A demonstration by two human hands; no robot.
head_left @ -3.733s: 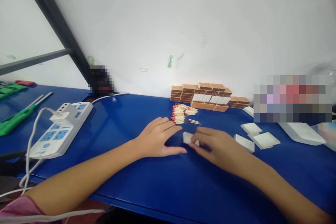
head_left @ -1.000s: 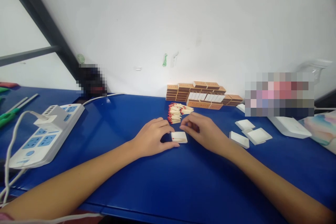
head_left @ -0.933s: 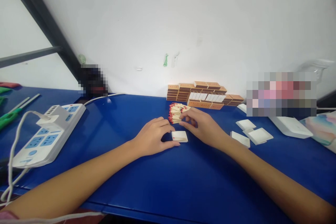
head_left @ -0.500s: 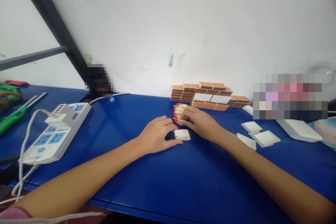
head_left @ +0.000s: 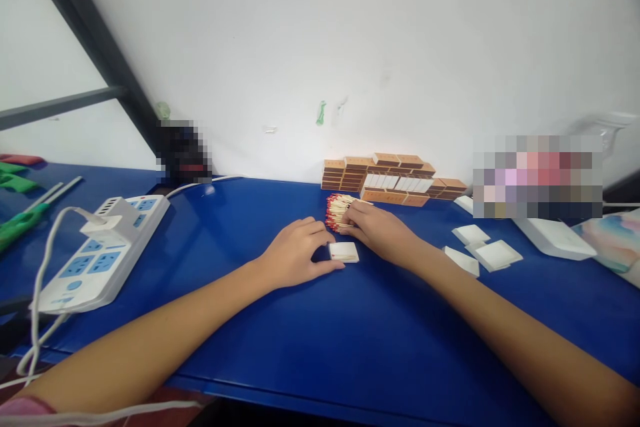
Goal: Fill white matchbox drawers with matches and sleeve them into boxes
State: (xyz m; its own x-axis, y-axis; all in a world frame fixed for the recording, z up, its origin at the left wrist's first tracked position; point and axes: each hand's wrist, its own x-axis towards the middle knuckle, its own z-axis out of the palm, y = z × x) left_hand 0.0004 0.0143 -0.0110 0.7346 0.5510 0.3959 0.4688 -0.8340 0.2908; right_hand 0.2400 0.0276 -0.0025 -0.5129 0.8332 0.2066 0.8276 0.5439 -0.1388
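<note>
On the blue table (head_left: 300, 340), a small white matchbox tray (head_left: 344, 252) lies flat with a few red match tips at its left end. My left hand (head_left: 295, 253) steadies it, thumb at the near side and fingers at the far side. Just behind is a heap of red-tipped matches (head_left: 334, 210). My right hand (head_left: 375, 227) reaches onto the heap's right side, its thumb and fingers pinched on some matches. The fingertips are partly hidden, so how many they hold does not show.
Brown matchboxes (head_left: 395, 198) are stacked against the wall, some showing white ends. Several white trays (head_left: 497, 255) lie at right, near a larger white box (head_left: 555, 239). A power strip (head_left: 105, 253) with a white cable and a green long-handled tool (head_left: 25, 225) are at left.
The view has shifted slightly. My right hand stays at the match heap, its fingers a little more closed in the matches. My left hand keeps its place on the tray.
</note>
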